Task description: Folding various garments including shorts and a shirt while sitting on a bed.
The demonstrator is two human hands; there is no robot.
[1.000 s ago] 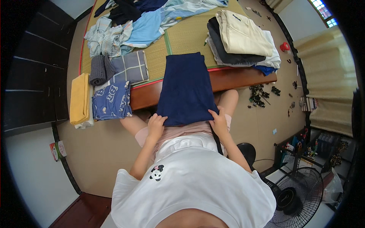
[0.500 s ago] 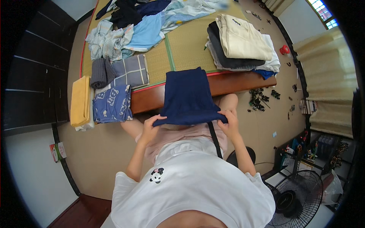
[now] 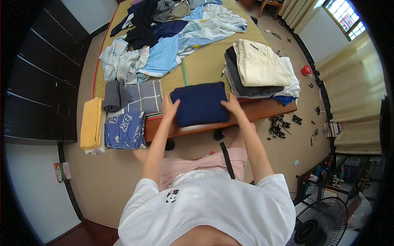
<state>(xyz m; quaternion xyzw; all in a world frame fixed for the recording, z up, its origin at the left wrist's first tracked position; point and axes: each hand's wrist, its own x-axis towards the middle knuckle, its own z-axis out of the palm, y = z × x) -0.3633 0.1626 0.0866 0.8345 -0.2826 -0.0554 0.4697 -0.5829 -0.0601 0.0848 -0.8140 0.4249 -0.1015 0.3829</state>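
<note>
A navy garment (image 3: 200, 104), folded into a flat rectangle, lies at the front edge of the bed. My left hand (image 3: 169, 107) grips its left side, thumb on top. At its right side my right hand (image 3: 232, 105) holds it the same way. The fingers of both hands are partly hidden behind the cloth. To the left are a folded grey checked cloth (image 3: 143, 96), a rolled dark grey knit (image 3: 114, 96) and a blue bear-print cloth (image 3: 124, 130). On the right stands a stack of folded clothes topped by a cream garment (image 3: 260, 63).
Loose clothes (image 3: 160, 53) are heaped across the far part of the woven bed mat (image 3: 205, 69). A folded yellow cloth (image 3: 92, 123) sits at the left end. A black fan (image 3: 320, 225) stands at the lower right, and small dark pieces (image 3: 279, 126) lie on the floor.
Both hands have moved forward with the navy garment, from my lap to the bed's edge. It is now a shorter, flatter rectangle, and my hands grip its sides instead of the near corners.
</note>
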